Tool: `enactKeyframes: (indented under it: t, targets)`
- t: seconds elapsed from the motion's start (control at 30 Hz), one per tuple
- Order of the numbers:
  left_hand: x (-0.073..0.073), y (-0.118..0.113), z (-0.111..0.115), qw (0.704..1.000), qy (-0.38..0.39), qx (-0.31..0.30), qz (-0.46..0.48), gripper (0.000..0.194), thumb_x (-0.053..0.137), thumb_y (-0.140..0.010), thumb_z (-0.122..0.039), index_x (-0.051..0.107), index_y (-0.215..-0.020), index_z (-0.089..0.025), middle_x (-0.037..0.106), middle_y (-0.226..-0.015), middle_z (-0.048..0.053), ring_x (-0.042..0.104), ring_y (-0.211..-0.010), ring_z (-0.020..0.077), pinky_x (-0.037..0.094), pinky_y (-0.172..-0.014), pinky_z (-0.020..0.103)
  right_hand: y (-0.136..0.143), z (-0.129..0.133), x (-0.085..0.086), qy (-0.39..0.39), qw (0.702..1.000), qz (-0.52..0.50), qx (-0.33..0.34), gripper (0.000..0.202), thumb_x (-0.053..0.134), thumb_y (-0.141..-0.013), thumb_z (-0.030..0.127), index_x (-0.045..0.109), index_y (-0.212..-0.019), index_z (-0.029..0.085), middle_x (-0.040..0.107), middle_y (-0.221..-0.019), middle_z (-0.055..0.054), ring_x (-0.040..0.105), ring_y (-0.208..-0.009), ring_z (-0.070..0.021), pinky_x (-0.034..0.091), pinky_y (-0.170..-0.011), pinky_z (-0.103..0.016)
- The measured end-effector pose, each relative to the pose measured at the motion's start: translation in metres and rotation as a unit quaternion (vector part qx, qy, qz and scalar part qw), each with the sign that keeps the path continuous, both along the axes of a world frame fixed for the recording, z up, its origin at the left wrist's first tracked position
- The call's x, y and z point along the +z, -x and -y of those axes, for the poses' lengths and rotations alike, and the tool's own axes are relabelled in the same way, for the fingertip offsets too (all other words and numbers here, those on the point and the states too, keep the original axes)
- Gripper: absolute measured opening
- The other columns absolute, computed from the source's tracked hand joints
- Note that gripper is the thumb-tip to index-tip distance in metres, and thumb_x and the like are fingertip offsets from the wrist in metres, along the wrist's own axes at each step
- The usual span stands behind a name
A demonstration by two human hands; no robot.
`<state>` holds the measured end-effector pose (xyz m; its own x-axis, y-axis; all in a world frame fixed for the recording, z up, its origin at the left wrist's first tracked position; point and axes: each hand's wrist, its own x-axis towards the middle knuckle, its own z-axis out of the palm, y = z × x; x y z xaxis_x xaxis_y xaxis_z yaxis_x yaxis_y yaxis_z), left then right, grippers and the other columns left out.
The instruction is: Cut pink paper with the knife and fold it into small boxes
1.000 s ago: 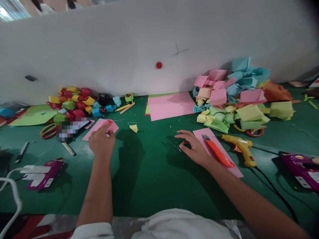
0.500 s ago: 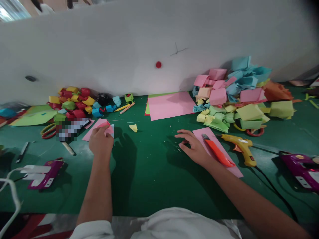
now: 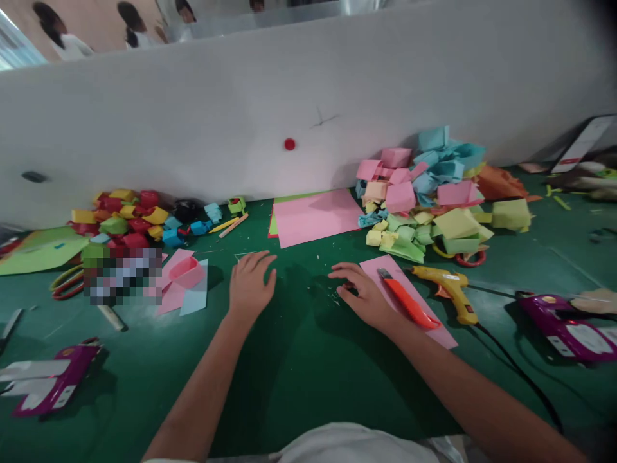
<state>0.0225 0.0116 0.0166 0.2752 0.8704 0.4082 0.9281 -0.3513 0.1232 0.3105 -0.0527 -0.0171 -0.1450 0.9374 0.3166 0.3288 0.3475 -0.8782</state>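
Observation:
My left hand (image 3: 251, 286) is over the green tabletop with its fingers apart and nothing in it. To its left, a folded pink paper piece (image 3: 187, 272) lies on flat pink and light blue paper (image 3: 195, 292). The small yellow scrap there before is not visible now. My right hand (image 3: 359, 292) rests with fingers loosely curved and apart, holding nothing. Just right of it, an orange utility knife (image 3: 412, 301) lies on a pink paper strip (image 3: 446, 336). A yellow hot glue gun (image 3: 448, 289) sits beyond the knife.
Folded paper boxes (image 3: 400, 196) are heaped at the back right, smaller coloured ones (image 3: 128, 215) at the back left. Pink sheets (image 3: 318, 218) lie against the white partition (image 3: 202, 122). Purple power strips (image 3: 562, 328) stand at both sides. Scissors (image 3: 67, 283) lie left. People are behind the partition.
My left hand has let go of the folded pink paper piece and moved right toward the middle. My right hand has barely moved. The view has tilted and shifted slightly.

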Motion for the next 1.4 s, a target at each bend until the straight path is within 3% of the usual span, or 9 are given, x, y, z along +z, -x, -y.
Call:
enactKeyframes:
  t: [0.2, 0.33, 0.47, 0.67, 0.77, 0.87, 1.03, 1.23, 1.4]
  targets:
    - [-0.005, -0.046, -0.059, 0.995, 0.072, -0.045, -0.048, 0.061, 0.065, -0.091, -0.038, 0.048, -0.149, -0.027, 0.048, -0.154, 0.011, 0.037, -0.143, 0.0386, 0.039, -0.109, 0.057, 0.000, -0.001, 0.002, -0.001, 1.000, 0.005, 0.000, 0.030, 0.054, -0.089, 0.015, 0.069, -0.112, 0.026, 0.060, -0.126, -0.010, 0.064, -0.105, -0.0222, 0.057, -0.081, -0.038]
    - [-0.007, -0.047, -0.092, 0.992, 0.101, -0.040, -0.064, 0.049, 0.060, -0.098, -0.036, 0.051, -0.144, -0.021, 0.063, -0.134, 0.015, 0.058, -0.124, 0.0316, 0.044, -0.106, 0.055, 0.000, -0.002, 0.002, -0.003, 1.000, 0.005, 0.008, 0.030, 0.054, -0.089, 0.014, 0.068, -0.112, 0.026, 0.060, -0.125, -0.009, 0.064, -0.102, -0.0210, 0.057, -0.082, -0.038]
    - [-0.008, -0.042, -0.097, 0.991, 0.105, -0.044, -0.075, 0.037, 0.061, -0.099, -0.038, 0.059, -0.129, -0.017, 0.060, -0.131, 0.011, 0.063, -0.113, 0.0246, 0.054, -0.096, 0.048, 0.000, -0.002, 0.003, -0.004, 1.000, 0.012, 0.012, 0.031, 0.053, -0.088, 0.012, 0.069, -0.111, 0.026, 0.061, -0.124, -0.009, 0.065, -0.103, -0.0212, 0.057, -0.081, -0.037]
    - [-0.005, -0.042, -0.063, 0.990, 0.098, -0.063, -0.076, 0.043, 0.065, -0.094, -0.043, 0.063, -0.131, -0.022, 0.067, -0.126, 0.012, 0.059, -0.120, 0.0316, 0.042, -0.104, 0.050, 0.002, -0.003, 0.003, -0.025, 0.999, 0.035, 0.001, 0.030, 0.054, -0.088, 0.012, 0.069, -0.110, 0.025, 0.063, -0.122, -0.009, 0.066, -0.100, -0.0203, 0.058, -0.078, -0.034]
    - [-0.003, -0.044, -0.022, 0.988, 0.097, -0.090, -0.073, 0.044, 0.065, -0.091, -0.047, 0.066, -0.129, -0.024, 0.068, -0.119, 0.013, 0.060, -0.112, 0.0329, 0.042, -0.096, 0.048, 0.002, -0.002, 0.003, -0.045, 0.997, 0.057, -0.016, 0.032, 0.052, -0.088, 0.011, 0.068, -0.111, 0.025, 0.063, -0.123, -0.010, 0.065, -0.105, -0.0220, 0.058, -0.082, -0.038]
    - [-0.002, -0.043, 0.030, 0.985, 0.102, -0.123, -0.065, 0.044, 0.067, -0.088, -0.049, 0.068, -0.125, -0.024, 0.068, -0.109, 0.011, 0.061, -0.104, 0.0322, 0.042, -0.089, 0.047, 0.001, 0.001, 0.007, -0.076, 0.992, 0.092, -0.039, 0.034, 0.052, -0.087, 0.010, 0.068, -0.113, 0.025, 0.063, -0.125, -0.011, 0.056, -0.121, -0.0279, 0.051, -0.100, -0.051]
    - [-0.006, -0.043, 0.094, 0.983, 0.102, -0.151, -0.031, 0.033, 0.070, -0.089, -0.035, 0.068, -0.120, -0.026, 0.068, -0.118, 0.010, 0.059, -0.114, 0.0301, 0.043, -0.090, 0.044, 0.001, 0.006, 0.009, -0.113, 0.983, 0.146, -0.023, 0.043, 0.056, -0.083, 0.009, 0.067, -0.121, 0.026, 0.059, -0.137, -0.011, 0.045, -0.133, -0.0313, 0.037, -0.113, -0.059]
    - [-0.009, -0.049, 0.104, 0.986, 0.086, -0.141, 0.019, 0.019, 0.064, -0.092, -0.025, 0.069, -0.111, -0.025, 0.073, -0.115, 0.006, 0.065, -0.107, 0.0264, 0.045, -0.087, 0.042, 0.003, 0.006, 0.003, -0.122, 0.980, 0.159, 0.000, 0.046, 0.057, -0.079, 0.008, 0.066, -0.121, 0.025, 0.063, -0.133, -0.009, 0.050, -0.128, -0.0300, 0.041, -0.110, -0.055]
    - [-0.008, -0.042, 0.093, 0.990, 0.033, -0.118, 0.076, 0.016, 0.057, -0.095, -0.022, 0.069, -0.105, -0.026, 0.077, -0.103, 0.003, 0.070, -0.094, 0.0229, 0.050, -0.085, 0.039, -0.005, 0.003, 0.007, -0.139, 0.981, 0.116, -0.074, 0.038, 0.053, -0.083, 0.010, 0.064, -0.117, 0.025, 0.065, -0.124, -0.010, 0.054, -0.120, -0.0295, 0.044, -0.104, -0.053]
